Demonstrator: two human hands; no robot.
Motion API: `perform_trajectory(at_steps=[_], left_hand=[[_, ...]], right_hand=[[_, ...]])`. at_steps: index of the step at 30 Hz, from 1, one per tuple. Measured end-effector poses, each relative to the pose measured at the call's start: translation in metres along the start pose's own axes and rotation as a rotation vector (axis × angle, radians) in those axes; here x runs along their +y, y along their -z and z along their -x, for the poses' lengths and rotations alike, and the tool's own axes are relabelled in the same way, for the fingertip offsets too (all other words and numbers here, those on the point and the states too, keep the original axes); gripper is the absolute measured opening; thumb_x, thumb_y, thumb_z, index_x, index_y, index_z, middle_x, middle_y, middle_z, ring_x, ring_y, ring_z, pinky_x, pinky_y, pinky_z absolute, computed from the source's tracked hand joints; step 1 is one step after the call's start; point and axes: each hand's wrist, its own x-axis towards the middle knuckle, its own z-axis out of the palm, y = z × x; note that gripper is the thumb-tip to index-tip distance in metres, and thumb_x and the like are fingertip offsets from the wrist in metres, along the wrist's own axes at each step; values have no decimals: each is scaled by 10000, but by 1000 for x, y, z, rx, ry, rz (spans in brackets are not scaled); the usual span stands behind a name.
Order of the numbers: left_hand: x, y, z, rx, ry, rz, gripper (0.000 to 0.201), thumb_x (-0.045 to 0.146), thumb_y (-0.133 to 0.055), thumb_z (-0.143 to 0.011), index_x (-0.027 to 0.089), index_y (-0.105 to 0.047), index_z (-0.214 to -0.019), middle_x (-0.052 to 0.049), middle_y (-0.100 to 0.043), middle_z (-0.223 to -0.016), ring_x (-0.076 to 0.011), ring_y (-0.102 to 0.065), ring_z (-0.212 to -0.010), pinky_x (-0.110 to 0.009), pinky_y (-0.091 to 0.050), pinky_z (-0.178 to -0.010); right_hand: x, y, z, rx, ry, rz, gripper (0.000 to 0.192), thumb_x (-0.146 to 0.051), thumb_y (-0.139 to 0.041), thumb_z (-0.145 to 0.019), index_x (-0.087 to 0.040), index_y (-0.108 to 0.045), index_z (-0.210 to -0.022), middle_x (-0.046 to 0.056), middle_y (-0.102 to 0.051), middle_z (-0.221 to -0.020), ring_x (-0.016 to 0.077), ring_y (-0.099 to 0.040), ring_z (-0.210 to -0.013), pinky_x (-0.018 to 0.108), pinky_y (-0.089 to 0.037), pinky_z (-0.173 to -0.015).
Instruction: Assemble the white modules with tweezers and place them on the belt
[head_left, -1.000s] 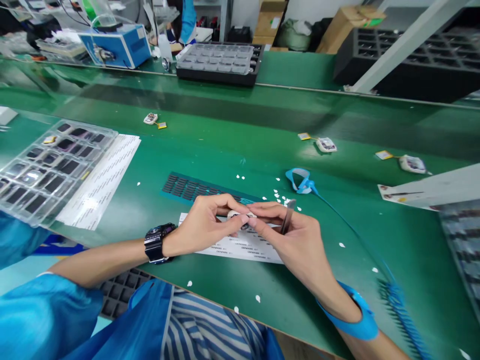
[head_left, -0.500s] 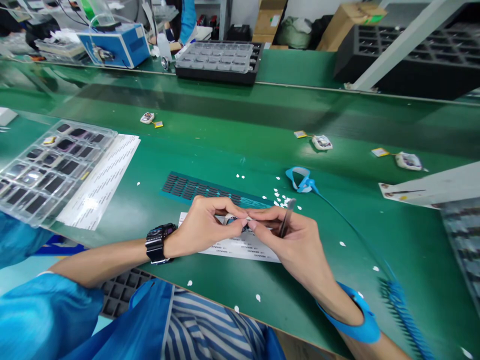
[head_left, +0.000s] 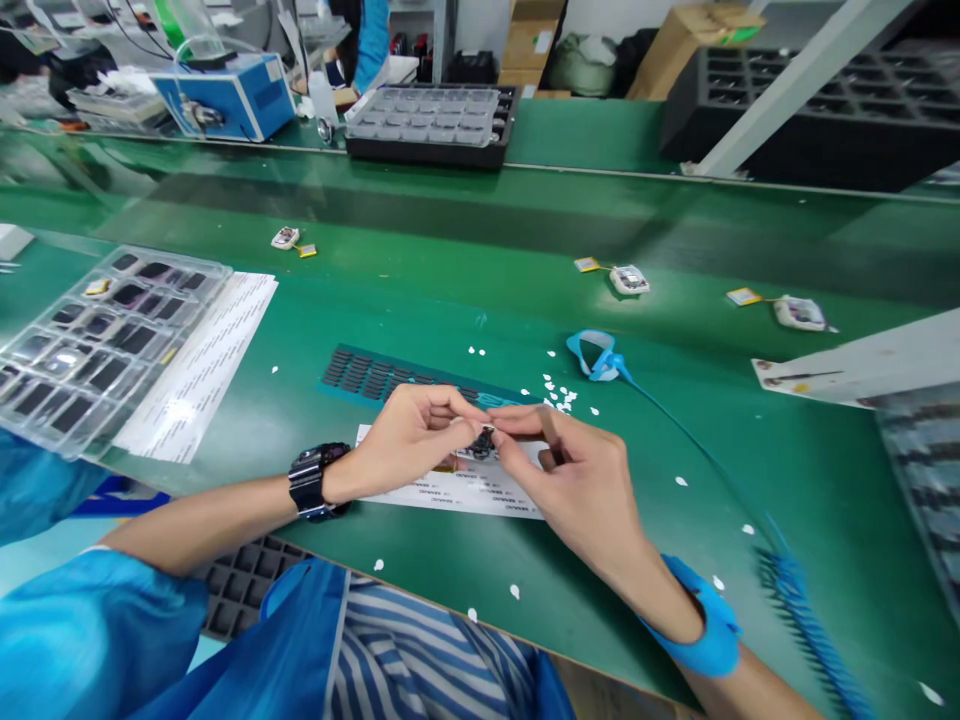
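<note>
My left hand (head_left: 424,440), with a black wristwatch (head_left: 318,480) on its wrist, pinches a small electronic device (head_left: 482,443) between thumb and fingers. Dark circuitry and a bit of pale casing show on it; the fingertips cover the rest. On its other side, my right hand (head_left: 574,465) grips the same device with thumb and forefinger, its other fingers curled. A blue wrist strap (head_left: 701,625) circles the right wrist. Beneath both hands lies a white printed sheet (head_left: 442,495). Just behind them is a teal sheet of dark stickers (head_left: 375,375).
Small white peeled bits (head_left: 559,392) are scattered about the green bench. A clear compartment tray (head_left: 97,340) stands at left beside a printed strip (head_left: 202,365). Several devices with yellow batteries, one a white-cased unit (head_left: 628,280), lie farther back. A blue coiled cord (head_left: 806,625) runs at right.
The device has turned in my fingers, so more dark circuitry shows. The tweezers seen in my right hand are no longer visible. The view has shifted slightly.
</note>
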Motion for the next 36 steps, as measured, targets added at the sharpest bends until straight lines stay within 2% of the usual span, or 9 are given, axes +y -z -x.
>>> perform_trajectory(at_steps=[6,11,16,18,20,23,26,30,36], left_hand=[[4,-2,3,-42,28,61,142,236,-675,-752,128,-687,-844,-15,-711,-776,-88,-662,-652,-181,-576,-582],[3,-3,4,-71,24,78,161,179,-685,-706,116,-674,-854,-14,-696,-739,-103,-655,-631,-216,-576,-591],[12,3,1,-67,-12,50,141,171,-686,-747,117,-689,-877,-20,-711,-751,-84,-653,-635,-180,-532,-595],[17,7,0,-84,29,32,145,194,-669,-791,127,-683,-918,-28,-724,-791,-92,-674,-650,-187,-541,-601],[20,11,-2,-162,137,13,177,219,-638,-831,142,-661,-989,-31,-729,-820,-113,-700,-650,-214,-563,-595],[15,17,-5,-295,256,-92,202,221,-595,-864,149,-633,-1049,-30,-725,-805,-123,-707,-616,-221,-562,-568],[4,19,-8,-325,208,-257,216,211,-561,-875,136,-631,-1065,-37,-717,-813,-113,-696,-613,-211,-550,-572],[-4,21,-8,-334,125,-385,285,245,-523,-879,136,-606,-1129,-40,-699,-851,-123,-692,-631,-220,-538,-552],[4,27,-5,-244,42,-621,562,225,-565,-825,141,-453,-1369,-12,-712,-791,-101,-620,-542,-188,-446,-499]], right_hand=[[2,0,2,56,381,326,125,-110,-629,-885,-199,-701,-836,69,-783,-908,177,-755,-770,272,-617,-665],[3,-4,4,77,475,353,186,-55,-601,-893,-202,-692,-826,51,-780,-871,148,-742,-709,230,-599,-605],[0,6,-1,16,176,150,174,-280,-615,-948,-269,-747,-836,49,-790,-944,219,-753,-869,362,-623,-778],[3,16,-8,28,-6,40,399,-507,-530,-982,-269,-745,-744,71,-786,-914,255,-741,-927,417,-604,-818],[10,27,-16,28,-192,-104,685,-734,-372,-947,-252,-697,-584,100,-768,-847,252,-729,-862,380,-590,-706],[22,36,-24,-92,-333,-281,834,-927,-301,-792,-237,-682,-521,77,-670,-659,165,-591,-519,311,-487,-460],[29,31,-25,-131,-415,-388,765,-918,-428,-759,-226,-702,-581,51,-638,-586,159,-595,-485,298,-502,-461],[32,13,-21,-103,-394,-309,449,-650,-817,-673,-219,-747,-779,62,-761,-785,227,-743,-748,346,-607,-694],[33,-3,-20,-69,-372,-304,354,-519,-835,-709,-189,-730,-785,79,-783,-801,245,-767,-761,373,-635,-719]])
